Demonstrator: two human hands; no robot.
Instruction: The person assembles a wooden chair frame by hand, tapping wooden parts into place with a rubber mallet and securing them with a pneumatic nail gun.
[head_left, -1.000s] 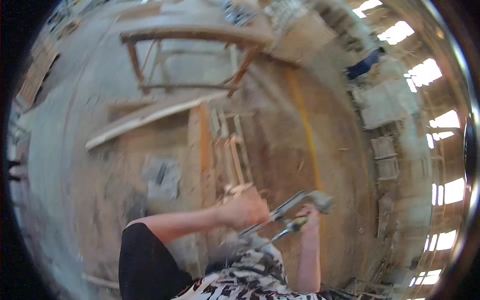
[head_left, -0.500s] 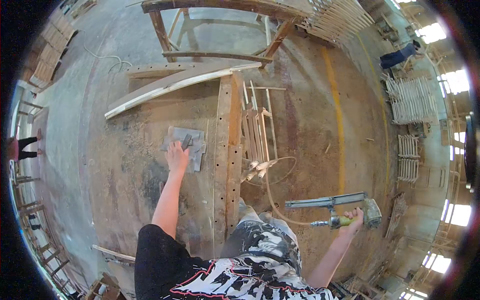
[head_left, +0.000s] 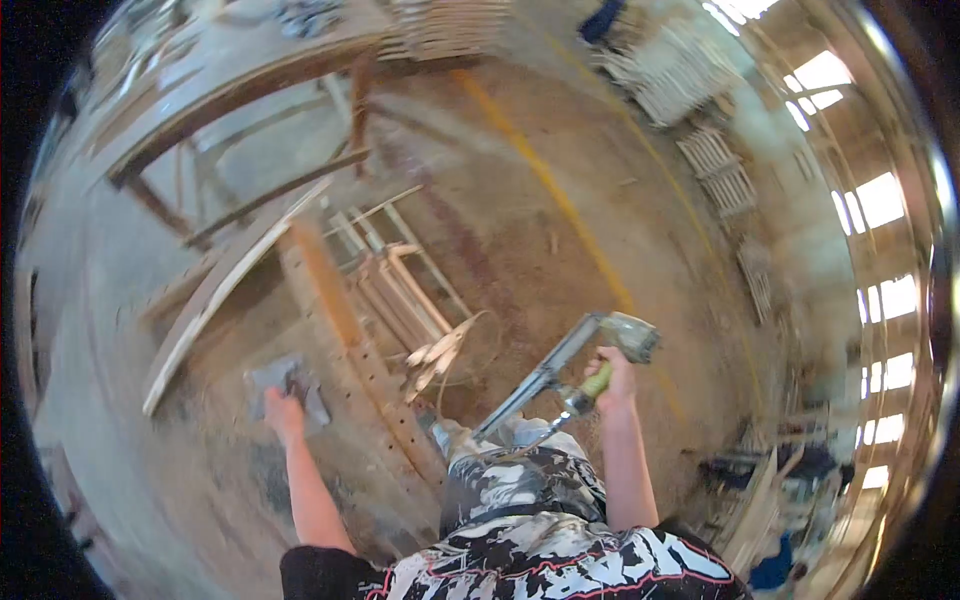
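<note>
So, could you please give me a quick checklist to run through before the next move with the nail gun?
1. Right hand grips the nail gun by its green handle: ok.
2. Left hand rests on the grey sheets on the workbench, clear of the gun: ok.
3. Gun's nose away from legs: not ok, it points toward the patterned trousers.
4. Air hose free of the wooden spindle frame: cannot tell, blurred.
5. Finger off trigger: cannot tell.

Left hand [head_left: 284, 413] on sheet stack [head_left: 283, 385], left of drilled plank [head_left: 365, 365]. Right of plank: slatted frame [head_left: 395, 290] on floor [head_left: 560, 130]. Right hand [head_left: 615, 380] around nail gun [head_left: 570, 370], above knees. Far ahead: trestle [head_left: 250, 110]; slat racks [head_left: 700, 110] at right.
</note>
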